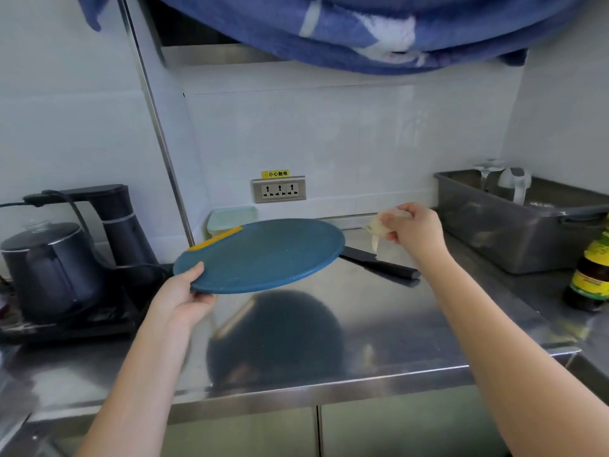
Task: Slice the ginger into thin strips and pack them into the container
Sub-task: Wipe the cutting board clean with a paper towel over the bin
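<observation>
My left hand (184, 293) grips the near left edge of a round blue cutting board (263, 253) with a yellow strip, held lifted above the steel counter (379, 324). My right hand (413, 230) holds a pale piece of ginger (377, 230) in its curled fingers, just right of the board. A black-handled knife (382, 267) lies on the counter, its blade end hidden under the board. A small pale green container (230, 219) stands at the wall behind the board.
A black kettle (49, 268) and its stand sit at the left. A grey plastic bin (514, 222) with glassware stands at the right, beside a dark bottle (593, 275) with a yellow label. A wall socket (279, 189) is behind. Blue cloth (362, 28) hangs overhead.
</observation>
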`<action>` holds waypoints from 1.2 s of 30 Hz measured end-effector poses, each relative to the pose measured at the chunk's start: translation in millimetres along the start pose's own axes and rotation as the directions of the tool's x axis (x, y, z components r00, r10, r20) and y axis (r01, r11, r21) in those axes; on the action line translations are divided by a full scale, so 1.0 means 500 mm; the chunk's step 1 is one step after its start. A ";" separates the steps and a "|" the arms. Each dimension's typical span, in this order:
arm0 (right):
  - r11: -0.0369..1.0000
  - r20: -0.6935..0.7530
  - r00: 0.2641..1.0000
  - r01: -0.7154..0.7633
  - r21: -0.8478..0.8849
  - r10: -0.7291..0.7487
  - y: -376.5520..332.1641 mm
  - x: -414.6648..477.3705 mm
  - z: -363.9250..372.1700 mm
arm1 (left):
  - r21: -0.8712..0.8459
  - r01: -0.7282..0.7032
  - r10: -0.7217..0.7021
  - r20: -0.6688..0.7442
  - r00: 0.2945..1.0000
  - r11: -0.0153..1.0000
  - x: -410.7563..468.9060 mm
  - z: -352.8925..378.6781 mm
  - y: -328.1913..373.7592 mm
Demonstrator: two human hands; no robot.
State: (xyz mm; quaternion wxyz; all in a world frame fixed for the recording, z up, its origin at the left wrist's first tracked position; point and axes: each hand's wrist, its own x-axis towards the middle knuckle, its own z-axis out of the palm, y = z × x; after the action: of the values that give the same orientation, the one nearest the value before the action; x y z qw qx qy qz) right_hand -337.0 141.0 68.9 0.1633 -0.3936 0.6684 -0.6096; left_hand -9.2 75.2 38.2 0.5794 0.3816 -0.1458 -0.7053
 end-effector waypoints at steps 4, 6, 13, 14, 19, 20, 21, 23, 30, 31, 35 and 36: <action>0.992 -0.051 0.996 -0.072 -0.107 0.066 0.047 0.041 -0.010 | 0.026 0.010 -0.009 -0.014 1.000 1.000 0.011 -0.002 0.001; 0.982 -0.104 0.990 -0.106 -0.159 0.090 0.074 0.064 -0.024 | 0.044 0.015 -0.014 -0.015 1.000 0.999 0.017 0.004 -0.007; 0.484 -0.219 0.962 -0.271 -0.832 0.161 0.138 0.104 -0.150 | 0.069 0.054 -0.056 0.033 0.998 0.996 0.040 0.039 -0.036; 0.410 -0.241 0.949 -0.306 -0.859 0.204 0.150 0.106 -0.172 | 0.075 0.056 -0.059 0.047 0.997 0.996 0.042 0.044 -0.040; 0.148 -0.371 0.840 -0.457 -0.877 0.395 0.196 0.081 -0.248 | 0.100 0.084 -0.093 0.086 0.992 0.991 0.053 0.065 -0.060; 0.131 -0.356 0.807 -0.463 -0.876 0.470 0.227 0.093 -0.266 | 0.102 0.092 -0.101 0.088 0.991 0.991 0.058 0.069 -0.065; 0.111 -0.332 0.769 -0.460 -0.881 0.546 0.270 0.115 -0.286 | 0.096 0.100 -0.108 0.090 0.990 0.990 0.061 0.072 -0.069; 0.071 -0.307 0.735 -0.433 -0.898 0.604 0.316 0.133 -0.303 | 0.082 0.113 -0.121 0.094 0.988 0.990 0.074 0.072 -0.072; 0.406 0.050 0.977 -0.039 -0.913 0.207 0.206 0.080 -0.142 | -0.010 0.164 -0.163 0.094 0.982 0.986 0.116 0.046 -0.035; 0.473 0.145 0.967 0.030 -0.881 0.209 0.213 0.081 -0.110 | -0.035 0.174 -0.170 0.101 0.980 0.984 0.112 0.044 -0.029; 0.599 0.295 0.944 0.152 -0.786 0.147 0.222 0.063 -0.006 | -0.074 0.142 -0.136 0.082 0.987 0.987 0.096 0.029 -0.001; 0.610 0.297 0.947 0.164 -0.775 0.122 0.223 0.058 0.008 | -0.078 0.136 -0.130 0.073 0.989 0.988 0.096 0.024 0.005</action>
State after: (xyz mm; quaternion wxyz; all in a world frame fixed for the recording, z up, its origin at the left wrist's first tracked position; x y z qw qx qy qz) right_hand -389.5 111.2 -29.5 0.0718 -0.5264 0.8276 -0.1812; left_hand -18.0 27.1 30.2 0.5412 0.3419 -0.1101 -0.7604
